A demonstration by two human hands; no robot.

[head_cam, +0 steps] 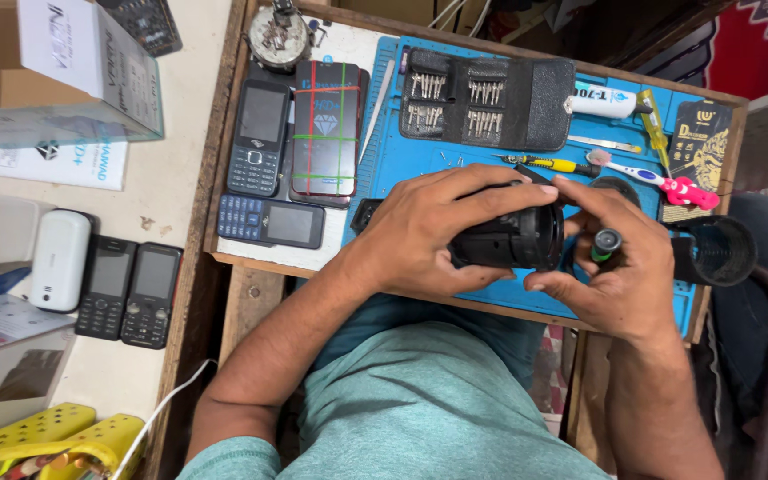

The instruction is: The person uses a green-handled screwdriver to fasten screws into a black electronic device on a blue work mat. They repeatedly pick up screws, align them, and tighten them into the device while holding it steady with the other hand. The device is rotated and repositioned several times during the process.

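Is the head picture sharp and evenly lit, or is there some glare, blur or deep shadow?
Head view: sharp and evenly lit on the left hand, right hand and black device; soft glare on the phone screens; darker shadow at the top right corner; edges slightly bent.

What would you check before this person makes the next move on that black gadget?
1. Left hand grips the black device firmly: ok.
2. Right hand holds the green-capped screwdriver: ok.
3. Screwdriver tip seated on the device: cannot tell, hidden.
4. Spare bits within reach in the open bit case: ok.
5. Work held over the blue mat: ok.
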